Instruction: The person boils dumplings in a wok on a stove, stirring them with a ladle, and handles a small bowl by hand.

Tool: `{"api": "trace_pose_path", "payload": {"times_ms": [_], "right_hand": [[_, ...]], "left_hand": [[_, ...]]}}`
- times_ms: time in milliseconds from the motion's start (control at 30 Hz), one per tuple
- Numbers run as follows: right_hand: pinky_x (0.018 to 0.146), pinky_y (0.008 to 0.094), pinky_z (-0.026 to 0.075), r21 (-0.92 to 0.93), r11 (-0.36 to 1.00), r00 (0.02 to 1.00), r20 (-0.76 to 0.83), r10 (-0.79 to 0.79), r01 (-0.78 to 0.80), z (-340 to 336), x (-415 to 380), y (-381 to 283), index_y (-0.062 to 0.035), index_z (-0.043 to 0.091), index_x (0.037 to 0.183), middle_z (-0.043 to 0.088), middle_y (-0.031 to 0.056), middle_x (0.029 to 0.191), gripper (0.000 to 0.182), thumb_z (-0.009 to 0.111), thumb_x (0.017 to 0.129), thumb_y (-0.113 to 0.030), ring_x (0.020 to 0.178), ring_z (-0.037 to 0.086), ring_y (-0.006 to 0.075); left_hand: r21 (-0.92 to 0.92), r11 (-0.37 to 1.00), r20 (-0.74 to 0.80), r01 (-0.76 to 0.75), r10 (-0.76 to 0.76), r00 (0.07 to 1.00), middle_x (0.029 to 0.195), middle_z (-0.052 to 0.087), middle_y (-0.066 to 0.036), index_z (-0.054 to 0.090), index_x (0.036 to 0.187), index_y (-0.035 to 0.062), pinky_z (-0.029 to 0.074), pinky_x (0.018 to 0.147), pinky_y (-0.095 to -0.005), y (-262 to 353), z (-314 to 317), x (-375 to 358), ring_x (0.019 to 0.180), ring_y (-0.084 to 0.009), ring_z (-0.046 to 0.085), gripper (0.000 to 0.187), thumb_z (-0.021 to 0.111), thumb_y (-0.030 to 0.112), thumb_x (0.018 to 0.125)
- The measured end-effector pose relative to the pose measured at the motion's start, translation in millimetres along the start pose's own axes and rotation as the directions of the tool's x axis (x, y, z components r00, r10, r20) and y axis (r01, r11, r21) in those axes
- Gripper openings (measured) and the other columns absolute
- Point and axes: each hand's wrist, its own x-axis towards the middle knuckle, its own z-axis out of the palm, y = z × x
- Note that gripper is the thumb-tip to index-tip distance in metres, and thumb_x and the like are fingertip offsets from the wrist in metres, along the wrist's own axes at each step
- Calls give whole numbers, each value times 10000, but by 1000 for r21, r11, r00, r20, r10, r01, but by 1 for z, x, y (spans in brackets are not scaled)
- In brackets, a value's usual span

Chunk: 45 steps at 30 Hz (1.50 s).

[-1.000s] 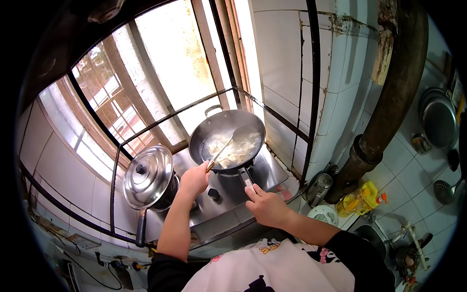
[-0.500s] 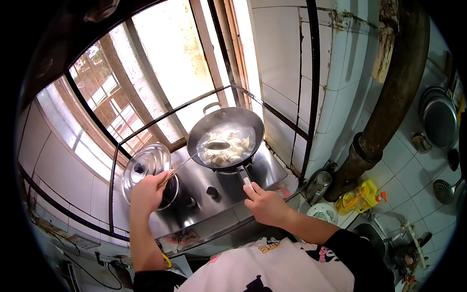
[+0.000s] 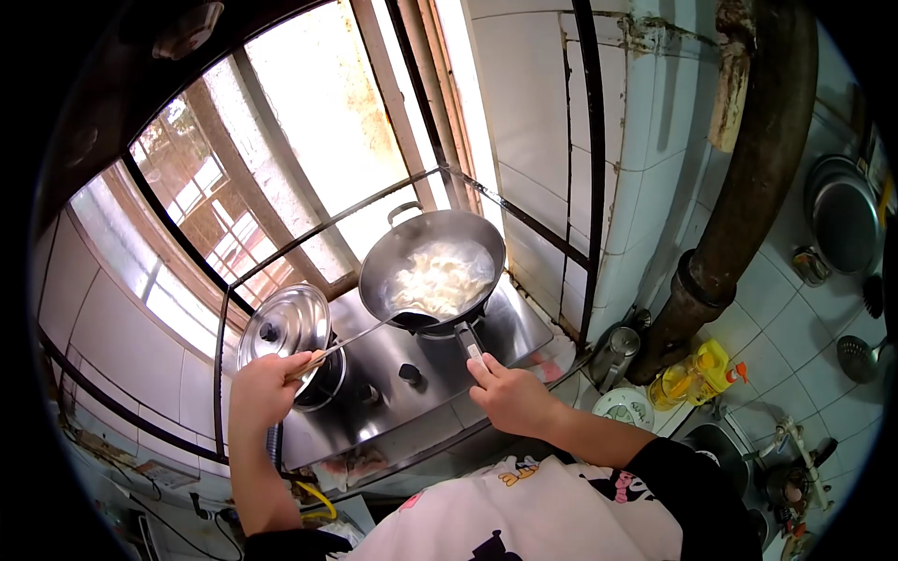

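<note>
My left hand (image 3: 265, 391) is closed round the handle of a long metal ladle (image 3: 363, 336). The ladle slants to the right into a dark wok (image 3: 379, 254), its head low at the near inner wall. White dumpling-like pieces (image 3: 436, 282) lie in steaming, cloudy liquid inside the wok. With closed fingers, my right hand (image 3: 514, 397) grips the end of the wok's handle (image 3: 469, 339). The wok sits over the right burner of a steel gas stove (image 3: 369, 425).
A silver lid (image 3: 297, 313) leans over a pot on the left burner. Black metal bars (image 3: 327, 222) frame the stove before the window. To the right are a plate (image 3: 624, 409), a yellow oil bottle (image 3: 697, 374), a thick pipe (image 3: 748, 215) and a sink (image 3: 720, 449).
My left hand has moved slightly left and down. The ladle's head has come from above the middle of the food to the wok's near side. My right hand stays on the handle.
</note>
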Motion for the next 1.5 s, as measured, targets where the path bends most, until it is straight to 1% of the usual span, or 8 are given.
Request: {"api": "trace_pose_path", "payload": {"times_ms": [133, 233, 333, 467, 767, 1100, 1367, 1500], "right_hand": [[794, 387, 582, -6, 1000, 1000, 3, -5, 5, 1, 0, 0, -17, 629, 828, 555, 277, 1296, 82, 604, 771, -70, 1199, 565, 426], [794, 386, 582, -4, 1000, 1000, 5, -4, 5, 1, 0, 0, -17, 629, 827, 554, 277, 1296, 82, 607, 768, -71, 1198, 565, 425], [794, 386, 581, -2, 1000, 1000, 7, 1, -1, 1, 0, 0, -17, 629, 826, 555, 274, 1291, 82, 609, 765, -69, 1202, 561, 423], [854, 375, 551, -4, 1000, 1000, 19, 14, -14, -2, 0, -2, -28, 589, 817, 559, 270, 1300, 66, 603, 767, -68, 1166, 593, 403], [829, 367, 558, -9, 1000, 1000, 23, 13, -13, -4, 1, -2, -27, 590, 807, 556, 263, 1299, 64, 608, 769, -74, 1169, 590, 396], [821, 370, 560, -10, 1000, 999, 31, 10, -10, -4, 1, -2, -27, 595, 816, 554, 266, 1299, 66, 606, 771, -73, 1172, 588, 402], [849, 367, 549, 6, 1000, 999, 35, 8, -8, -5, 1, -2, -30, 582, 801, 555, 277, 1299, 53, 601, 780, -75, 1174, 579, 402], [877, 367, 536, -9, 1000, 1000, 17, -10, 10, -4, 1, -1, -29, 583, 798, 558, 282, 1289, 57, 601, 783, -81, 1168, 582, 406]], "left_hand": [[-23, 999, 5, -23, 23, 1000, 816, 633, -143, 688, 1167, 248, 495, 704, -453, 12, 13, 6, 800, -344, 634, 372, 681, 165, 804], [-46, 998, -43, -33, 31, 999, 829, 635, -146, 673, 1183, 250, 497, 710, -457, 18, 34, 11, 815, -349, 637, 381, 675, 167, 811], [-79, 997, -28, -10, 7, 1000, 847, 637, -149, 678, 1173, 241, 499, 722, -458, 27, 53, 21, 831, -352, 639, 362, 664, 170, 818], [-91, 994, -101, -65, 56, 993, 857, 631, -152, 657, 1198, 232, 504, 734, -465, 26, 81, 36, 841, -352, 640, 373, 643, 173, 830], [-88, 996, -221, -26, 6, 975, 845, 612, -139, 658, 1223, 247, 522, 717, -450, 36, 133, 71, 817, -342, 643, 382, 585, 149, 861], [69, 996, -252, 60, -41, 967, 839, 598, -110, 687, 1207, 262, 525, 699, -436, 24, 142, 78, 791, -314, 647, 386, 548, 106, 882], [97, 994, -265, 45, -17, 964, 805, 580, -98, 695, 1190, 295, 502, 671, -427, 13, 105, 35, 752, -301, 619, 381, 583, 109, 877], [73, 997, -224, 25, -8, 974, 792, 570, -96, 686, 1202, 296, 493, 659, -426, 13, 87, 15, 736, -299, 609, 390, 610, 110, 867]]}}
